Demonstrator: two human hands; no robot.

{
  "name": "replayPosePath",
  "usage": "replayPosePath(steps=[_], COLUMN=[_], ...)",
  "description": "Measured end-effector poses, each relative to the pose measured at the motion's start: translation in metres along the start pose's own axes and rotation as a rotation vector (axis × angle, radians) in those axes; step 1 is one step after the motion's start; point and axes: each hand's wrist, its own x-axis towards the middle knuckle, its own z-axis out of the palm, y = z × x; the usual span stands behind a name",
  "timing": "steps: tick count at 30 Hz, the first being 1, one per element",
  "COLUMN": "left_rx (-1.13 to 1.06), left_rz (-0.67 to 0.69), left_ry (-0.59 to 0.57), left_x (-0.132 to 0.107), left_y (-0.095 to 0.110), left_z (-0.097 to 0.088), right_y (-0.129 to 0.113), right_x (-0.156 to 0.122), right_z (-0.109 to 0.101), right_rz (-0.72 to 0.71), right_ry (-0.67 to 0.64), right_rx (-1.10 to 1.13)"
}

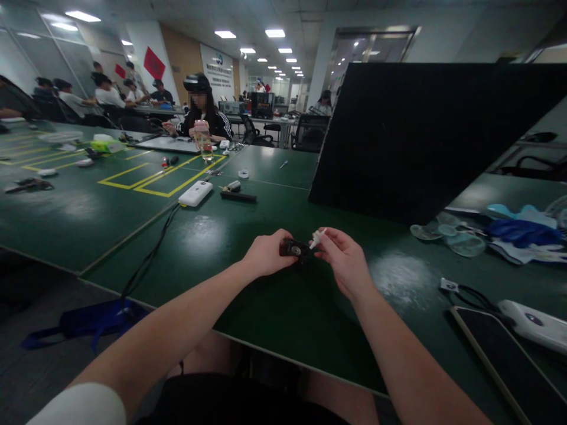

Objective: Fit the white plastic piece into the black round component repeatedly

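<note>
Over the green table [283, 319], my left hand [267, 254] is closed around a small black part [303, 252] with a round metallic piece set in it. My right hand [343, 260] pinches a small white plastic part [318, 237] between thumb and fingers. That white part sits right by the right end of the black part; whether the two touch I cannot tell. Farther out on the table lie a dark bar [239, 196] and a small grey-white piece [233, 186] beside it.
A large black panel [425, 141] stands tilted at the right. Near me on the right lie a phone [509, 360] and a white device [538, 323]. Blue and clear plastic items [522, 232] lie behind. A white power bank [195, 193] with a cable is left; a person [201, 112] sits opposite.
</note>
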Motion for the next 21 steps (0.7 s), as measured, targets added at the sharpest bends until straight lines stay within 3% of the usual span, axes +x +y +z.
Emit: replayPosePath(steps=[3, 12, 17, 21], left_rx=[0.032, 0.066, 0.05, 0.032], left_rz=[0.004, 0.052, 0.056, 0.042], left_ry=[0.01, 0.023, 0.018, 0.009], left_x=[-0.0006, -0.0021, -0.0024, -0.0024], left_y=[0.0003, 0.0005, 0.0008, 0.0022], left_z=[-0.0005, -0.0019, -0.0019, -0.0026], right_y=[0.0004, 0.0041, -0.0003, -0.0039], right_x=[0.0014, -0.0032, -0.0053, -0.0066], right_z=[-0.0023, -0.0015, -0.0026, -0.0053], right_rz=[-0.001, -0.093, -0.152, -0.184], right_ry=[-0.006, -0.185, -0.144, -0.175], right_rx=[0.022, -0.46, -0.518, -0.794])
